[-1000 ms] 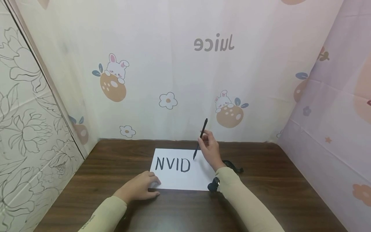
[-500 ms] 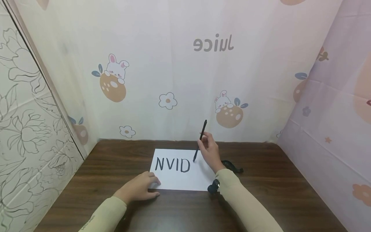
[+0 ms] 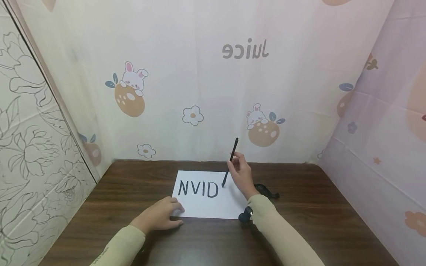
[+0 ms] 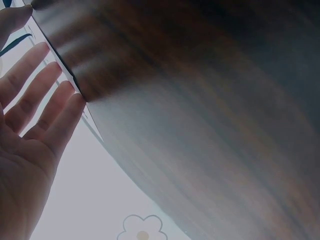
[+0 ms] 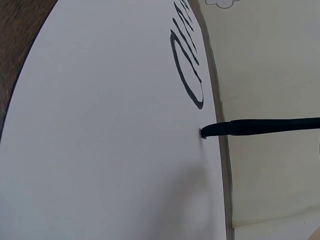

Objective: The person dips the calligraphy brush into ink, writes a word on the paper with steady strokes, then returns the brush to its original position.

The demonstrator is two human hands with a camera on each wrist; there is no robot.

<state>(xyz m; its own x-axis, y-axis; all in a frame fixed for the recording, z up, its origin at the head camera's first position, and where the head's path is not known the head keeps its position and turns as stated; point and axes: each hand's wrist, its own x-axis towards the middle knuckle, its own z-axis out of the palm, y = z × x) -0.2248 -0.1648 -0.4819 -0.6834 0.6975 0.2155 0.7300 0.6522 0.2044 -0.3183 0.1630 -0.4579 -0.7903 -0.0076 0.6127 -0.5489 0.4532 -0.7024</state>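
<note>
A sheet of white paper lies on the table with the black letters NVID written across its upper half. My right hand pinches a slim black brush pen, which slants with its top end up and to the right. In the right wrist view the brush pen has its bent tip on the paper, just past the letter D. My left hand rests at the paper's lower left corner. The left wrist view shows that hand's fingers extended along the paper's edge.
The dark wooden table ends at a printed curtain behind the paper. A black curved object lies beside my right wrist, partly hidden by the sleeve. A small black device sits at that wrist, over the paper's right end.
The brush pen's tip has moved slightly down the paper, toward me, with my right hand. My left hand and the paper have stayed in place.
</note>
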